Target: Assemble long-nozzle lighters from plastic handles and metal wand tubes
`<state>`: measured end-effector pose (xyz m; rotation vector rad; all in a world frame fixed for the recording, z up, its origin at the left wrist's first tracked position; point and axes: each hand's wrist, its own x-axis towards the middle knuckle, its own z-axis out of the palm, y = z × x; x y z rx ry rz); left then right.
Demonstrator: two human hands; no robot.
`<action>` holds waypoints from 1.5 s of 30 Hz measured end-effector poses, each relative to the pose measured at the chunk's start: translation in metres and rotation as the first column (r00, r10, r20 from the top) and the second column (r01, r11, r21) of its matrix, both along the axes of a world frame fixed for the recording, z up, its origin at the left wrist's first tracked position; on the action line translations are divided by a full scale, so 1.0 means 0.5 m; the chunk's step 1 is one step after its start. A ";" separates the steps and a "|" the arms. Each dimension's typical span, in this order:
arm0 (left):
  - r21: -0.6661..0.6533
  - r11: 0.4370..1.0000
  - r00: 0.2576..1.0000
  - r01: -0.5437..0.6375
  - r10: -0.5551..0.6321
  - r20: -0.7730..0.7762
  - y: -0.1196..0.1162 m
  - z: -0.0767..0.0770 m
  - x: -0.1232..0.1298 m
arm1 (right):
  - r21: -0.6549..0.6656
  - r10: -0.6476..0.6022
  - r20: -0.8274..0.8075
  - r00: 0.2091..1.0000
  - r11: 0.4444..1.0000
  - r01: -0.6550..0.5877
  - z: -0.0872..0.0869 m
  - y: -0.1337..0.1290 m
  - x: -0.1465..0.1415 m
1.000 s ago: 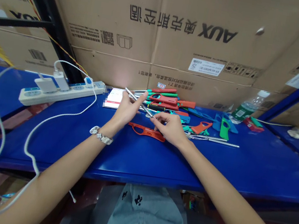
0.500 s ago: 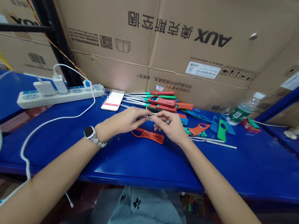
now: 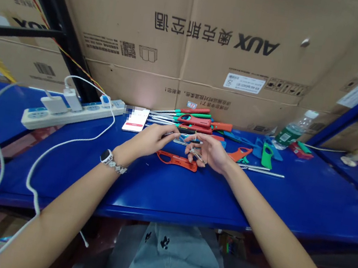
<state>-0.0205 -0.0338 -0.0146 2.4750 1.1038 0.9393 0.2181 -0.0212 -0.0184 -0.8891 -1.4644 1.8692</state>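
A slim metallic piece [image 3: 198, 155] is held in the right hand [image 3: 212, 153], above the tabletop [image 3: 168, 192]; the grip there is closed on it by curled fingers, though its far end is hidden. The left hand [image 3: 153, 140] is held just beside, palm down, with its fingertips brought near those of the right; whether anything is pinched in that grip cannot be told. A watch [image 3: 106, 156] is worn on the left wrist.

Just below both hands, an orange shell [image 3: 180, 161] with a looped opening is laid flat. Behind the hands, red and green lighters [image 3: 195, 121] with metal stems are heaped. A phone [image 3: 135, 120] is placed to the left of the heap. Beyond the right hand, an orange handle [image 3: 241, 154], a green handle [image 3: 267, 157] and blue pieces [image 3: 258, 146] are scattered, with metal rods [image 3: 265, 172] laid nearer the front. Farther right, a green-labelled bottle [image 3: 288, 136] is stood near a red box [image 3: 300, 150]. At the left, plugs are seated in a white power strip [image 3: 80, 113]. The back is filled by a carton [image 3: 193, 53] printed upside down.
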 end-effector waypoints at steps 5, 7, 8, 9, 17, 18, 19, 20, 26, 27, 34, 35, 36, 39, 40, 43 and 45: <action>-0.034 0.999 0.999 -0.035 0.035 0.002 0.005 -0.002 -0.006 | 0.076 -0.022 0.040 0.999 0.997 0.019 -0.002 -0.001 -0.001; -0.042 0.997 0.998 -0.057 0.056 -0.011 0.004 -0.003 -0.006 | 0.150 -0.050 0.074 0.996 0.988 0.038 -0.003 -0.004 -0.004; -0.050 0.997 0.998 -0.066 0.065 -0.025 0.004 -0.003 -0.007 | 0.199 -0.068 0.096 0.993 0.979 0.048 -0.005 -0.006 -0.007; -0.060 0.995 0.997 -0.073 0.071 -0.043 0.004 -0.004 -0.007 | 0.250 -0.086 0.117 0.989 0.967 0.055 -0.006 -0.007 -0.009; -0.103 0.994 0.998 -0.017 0.010 -0.068 0.003 -0.006 -0.019 | 0.533 -0.214 0.194 0.957 0.842 0.080 -0.023 -0.014 -0.014; -0.108 0.994 0.998 0.001 -0.008 -0.063 0.000 -0.007 -0.022 | 0.548 -0.213 0.193 0.958 0.833 0.074 -0.025 -0.016 -0.013; -0.115 0.993 0.998 0.017 -0.024 -0.059 -0.003 -0.008 -0.024 | 0.557 -0.205 0.194 0.959 0.828 0.065 -0.028 -0.019 -0.011; -0.129 0.991 0.998 0.029 -0.036 -0.055 -0.007 -0.009 -0.026 | 0.562 -0.198 0.198 0.960 0.825 0.055 -0.030 -0.021 -0.009; -0.244 0.968 0.998 0.058 -0.062 -0.010 -0.024 -0.013 -0.030 | 0.634 -0.248 0.276 0.929 0.773 0.018 -0.050 -0.024 -0.006; -0.241 0.968 0.998 0.066 -0.067 0.006 -0.024 -0.013 -0.031 | 0.665 -0.265 0.284 0.922 0.747 0.010 -0.051 -0.022 -0.007; -0.196 0.975 0.993 0.101 -0.088 0.076 -0.013 -0.016 -0.034 | 0.650 -0.150 0.303 0.941 0.754 -0.089 -0.037 -0.004 0.006; -0.196 0.975 0.994 0.100 -0.087 0.072 -0.012 -0.017 -0.035 | 0.643 -0.137 0.312 0.940 0.759 -0.103 -0.034 -0.003 0.009; -0.193 0.977 0.994 0.095 -0.083 0.068 -0.010 -0.018 -0.036 | 0.650 -0.137 0.327 0.935 0.751 -0.118 -0.032 -0.003 0.012; -0.174 0.982 0.997 0.066 -0.057 0.060 -0.008 -0.019 -0.038 | 0.720 -0.190 0.397 0.898 0.671 -0.176 -0.030 -0.009 0.013; -0.168 0.984 0.997 0.058 -0.048 0.060 -0.008 -0.019 -0.038 | 0.747 -0.229 0.423 0.877 0.636 -0.194 -0.030 -0.013 0.011; -0.161 0.986 0.997 0.052 -0.041 0.070 -0.009 -0.018 -0.037 | 0.799 -0.349 0.481 0.805 0.553 -0.238 -0.034 -0.023 0.001; -0.165 0.985 0.996 0.059 -0.046 0.080 -0.010 -0.017 -0.037 | 0.805 -0.367 0.480 0.797 0.546 -0.234 -0.035 -0.025 -0.002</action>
